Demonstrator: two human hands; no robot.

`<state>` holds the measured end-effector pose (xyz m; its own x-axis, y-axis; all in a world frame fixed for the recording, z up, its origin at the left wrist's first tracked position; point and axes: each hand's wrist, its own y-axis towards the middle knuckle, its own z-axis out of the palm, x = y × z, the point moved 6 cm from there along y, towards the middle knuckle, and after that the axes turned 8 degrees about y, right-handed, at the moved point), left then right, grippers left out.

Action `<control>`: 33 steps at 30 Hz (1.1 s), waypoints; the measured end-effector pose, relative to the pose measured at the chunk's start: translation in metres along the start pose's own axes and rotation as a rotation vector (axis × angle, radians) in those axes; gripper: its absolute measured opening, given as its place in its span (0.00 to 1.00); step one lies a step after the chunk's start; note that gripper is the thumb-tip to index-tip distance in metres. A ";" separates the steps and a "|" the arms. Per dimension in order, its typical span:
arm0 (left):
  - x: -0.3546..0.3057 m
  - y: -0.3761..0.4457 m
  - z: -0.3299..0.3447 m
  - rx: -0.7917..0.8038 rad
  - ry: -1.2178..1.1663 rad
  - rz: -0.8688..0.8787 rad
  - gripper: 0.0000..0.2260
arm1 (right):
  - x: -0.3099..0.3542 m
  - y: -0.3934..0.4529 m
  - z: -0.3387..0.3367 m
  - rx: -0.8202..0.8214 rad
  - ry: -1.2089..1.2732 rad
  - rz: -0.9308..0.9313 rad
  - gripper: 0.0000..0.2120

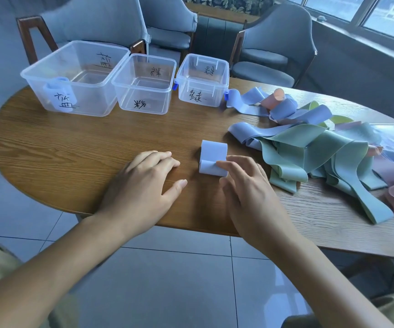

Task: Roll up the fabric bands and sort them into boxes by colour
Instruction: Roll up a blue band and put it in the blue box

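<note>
The right hand [245,185] lies on the oval wood-grain table [72,147] with its fingertips [222,165] pressing the near part of a partly rolled pale blue fabric band [213,160]; the fingers are nearly straight, not curled round it. The left hand [143,185] rests flat on the wood just left of the band, fingers relaxed and holding nothing, apart from the fabric.

Bare tabletop stretches from the hands to three clear plastic boxes with handwritten labels beyond them: a large box [77,76] far to the left, a middle box [143,84], and a small box with blue clips [203,79] straight ahead of the right hand. A rolled pale blue band [59,93] sits in the large box at its front wall. Right of the right hand, touching distance from its knuckles, spreads a loose heap of blue, green and pink bands [309,147], running to the table's right edge. The near table edge passes under both wrists.

Grey upholstered chairs [269,43] stand behind the table on a pale tiled floor [167,280], with windows [368,13] at the upper right.

The heap's right end is cut off by the frame, and the labels are handwritten characters I cannot read with certainty.
</note>
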<state>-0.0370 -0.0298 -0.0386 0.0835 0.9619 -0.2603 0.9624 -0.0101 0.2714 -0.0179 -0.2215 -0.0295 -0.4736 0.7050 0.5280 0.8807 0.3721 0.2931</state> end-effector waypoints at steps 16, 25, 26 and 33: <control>0.003 -0.001 0.003 0.002 0.011 0.005 0.19 | -0.004 0.025 -0.001 0.008 -0.074 -0.011 0.13; 0.001 -0.002 0.003 0.019 0.025 -0.001 0.20 | -0.011 0.042 0.000 0.003 -0.135 -0.016 0.16; 0.001 -0.002 0.003 0.020 0.026 -0.001 0.20 | -0.012 0.043 0.001 0.001 -0.129 -0.010 0.16; 0.001 -0.002 0.002 0.031 0.034 -0.002 0.20 | -0.018 0.054 0.002 0.000 -0.126 -0.002 0.15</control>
<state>-0.0386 -0.0293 -0.0408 0.0732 0.9706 -0.2293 0.9701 -0.0160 0.2422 0.0384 -0.2125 -0.0243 -0.4706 0.7742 0.4233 0.8796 0.3738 0.2944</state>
